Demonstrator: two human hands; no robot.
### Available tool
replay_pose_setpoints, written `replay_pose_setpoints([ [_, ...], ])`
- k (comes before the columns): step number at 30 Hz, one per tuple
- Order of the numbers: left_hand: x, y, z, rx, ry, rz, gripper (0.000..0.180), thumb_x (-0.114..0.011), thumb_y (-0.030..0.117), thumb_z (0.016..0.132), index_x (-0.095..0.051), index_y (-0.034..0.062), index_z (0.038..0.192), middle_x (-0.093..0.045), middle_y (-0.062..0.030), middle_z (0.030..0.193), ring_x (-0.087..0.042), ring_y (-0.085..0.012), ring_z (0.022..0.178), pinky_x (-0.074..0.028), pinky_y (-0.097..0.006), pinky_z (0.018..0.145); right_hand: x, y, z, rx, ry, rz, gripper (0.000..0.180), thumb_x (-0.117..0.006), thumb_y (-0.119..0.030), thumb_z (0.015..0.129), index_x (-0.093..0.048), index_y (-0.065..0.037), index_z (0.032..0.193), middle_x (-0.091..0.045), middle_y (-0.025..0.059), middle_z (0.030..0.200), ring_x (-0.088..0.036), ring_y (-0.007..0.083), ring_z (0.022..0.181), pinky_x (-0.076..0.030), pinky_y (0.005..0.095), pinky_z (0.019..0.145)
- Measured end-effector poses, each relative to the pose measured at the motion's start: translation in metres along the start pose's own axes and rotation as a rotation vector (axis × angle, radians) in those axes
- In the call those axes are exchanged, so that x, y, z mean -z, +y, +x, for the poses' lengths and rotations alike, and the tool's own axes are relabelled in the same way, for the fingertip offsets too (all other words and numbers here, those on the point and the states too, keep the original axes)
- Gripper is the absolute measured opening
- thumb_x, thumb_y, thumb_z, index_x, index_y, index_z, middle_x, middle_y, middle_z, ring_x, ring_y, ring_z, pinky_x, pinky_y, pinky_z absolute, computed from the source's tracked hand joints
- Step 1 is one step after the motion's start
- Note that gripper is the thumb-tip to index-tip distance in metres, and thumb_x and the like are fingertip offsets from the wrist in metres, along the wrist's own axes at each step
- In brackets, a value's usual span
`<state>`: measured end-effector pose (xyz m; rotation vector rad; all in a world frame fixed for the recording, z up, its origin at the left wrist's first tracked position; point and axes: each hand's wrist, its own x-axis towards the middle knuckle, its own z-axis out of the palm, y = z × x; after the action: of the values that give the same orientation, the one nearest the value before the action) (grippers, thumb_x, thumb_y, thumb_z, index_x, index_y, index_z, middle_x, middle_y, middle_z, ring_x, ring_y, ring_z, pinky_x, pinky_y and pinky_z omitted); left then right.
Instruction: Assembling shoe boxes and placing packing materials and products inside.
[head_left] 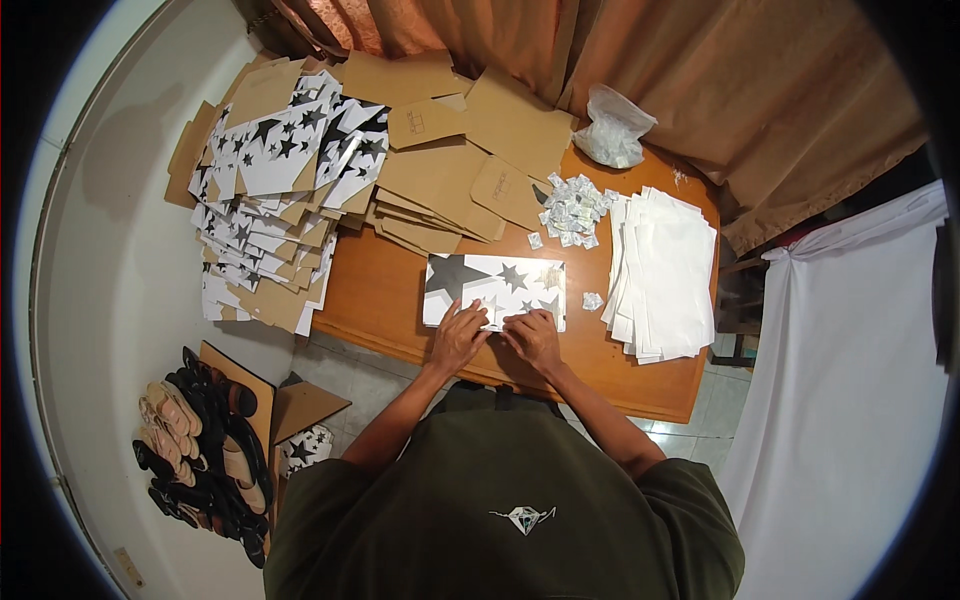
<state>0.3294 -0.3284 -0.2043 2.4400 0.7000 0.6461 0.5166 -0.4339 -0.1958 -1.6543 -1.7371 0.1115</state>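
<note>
a: quick one, where do we log the star-print cardboard box (497, 285)?

b: on the wooden table (372, 285), by its near edge, in front of us. sachet pile (573, 208) sits beyond it to the right, white paper stack (662, 272) farther right, brown cardboard pieces (430, 180) behind, leftward.

a: handling?

b: we judge it light, fairly stiff, but thin-walled, so it probably dents if we press mid-panel. smooth print might slip a bit. we'd take it by both short ends, palms flat, or steady it at the near corners.

a: fingers?

b: left hand (459, 333) bends its fingers over the near edge, left of middle; right hand (533, 336) does likewise on the right. both touch the box. pinching or just pressing? we can't tell, the undersides are hidden.

a: pose?

b: forearms (398, 424) slant inward from wide elbows, backs of the hands up, hands near each other but apart. next clip.
</note>
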Motion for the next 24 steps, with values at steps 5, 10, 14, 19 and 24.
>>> replay_pose_setpoints([
  [5,0.009,0.007,0.007,0.017,-0.034,0.006,0.05,-0.084,0.024,0.076,-0.064,0.0074,0.119,-0.064,-0.0117,0.124,-0.054,-0.0285,0.132,-0.036,-0.051,0.113,-0.004,0.005,-0.005,-0.076,0.006,0.084,0.023,-0.081,-0.017,0.077,-0.07,-0.011,0.096,-0.07,0.0021,0.104,-0.062,0.0237,0.096,-0.044,0.0413,0.094],
  [10,0.027,0.019,0.013,0.008,-0.096,0.147,0.063,-0.081,0.037,0.079,-0.059,0.0109,0.132,-0.05,-0.0108,0.148,-0.038,-0.0256,0.145,-0.018,-0.058,0.118,0.016,-0.016,0.012,-0.042,0.079,-0.05,0.025,-0.081,-0.02,0.078,-0.071,-0.011,0.1,-0.067,0.0029,0.117,-0.059,0.0257,0.112,-0.041,0.0447,0.099],
  [14,0.018,0.005,0.01,0.033,-0.105,0.158,0.063,-0.075,0.039,0.085,-0.056,0.0127,0.139,-0.045,-0.0114,0.153,-0.033,-0.0252,0.148,-0.012,-0.061,0.118,0.009,-0.007,0.012,-0.026,0.018,-0.093,0.027,-0.08,-0.024,0.08,-0.071,-0.012,0.101,-0.066,0.002,0.121,-0.057,0.0252,0.117,-0.039,0.0466,0.102],
  [19,0.008,-0.002,0.008,0.039,-0.111,0.142,0.056,-0.072,0.036,0.089,-0.057,0.013,0.138,-0.045,-0.0115,0.154,-0.035,-0.0259,0.147,-0.014,-0.064,0.116,0.006,0.004,0.009,0.052,-0.029,-0.199,0.029,-0.078,-0.027,0.082,-0.07,-0.013,0.107,-0.066,0.0015,0.121,-0.058,0.0243,0.116,-0.038,0.0491,0.102],
  [24,0.009,0.005,0.008,-0.011,-0.051,0.209,0.042,-0.073,0.028,0.089,-0.064,0.0133,0.128,-0.051,-0.0101,0.149,-0.042,-0.0274,0.144,-0.011,-0.063,0.118,0.01,0.009,0.007,0.182,-0.095,-0.3,0.032,-0.072,-0.026,0.087,-0.068,-0.012,0.115,-0.065,0.0029,0.124,-0.058,0.0236,0.116,-0.037,0.0532,0.103],
])
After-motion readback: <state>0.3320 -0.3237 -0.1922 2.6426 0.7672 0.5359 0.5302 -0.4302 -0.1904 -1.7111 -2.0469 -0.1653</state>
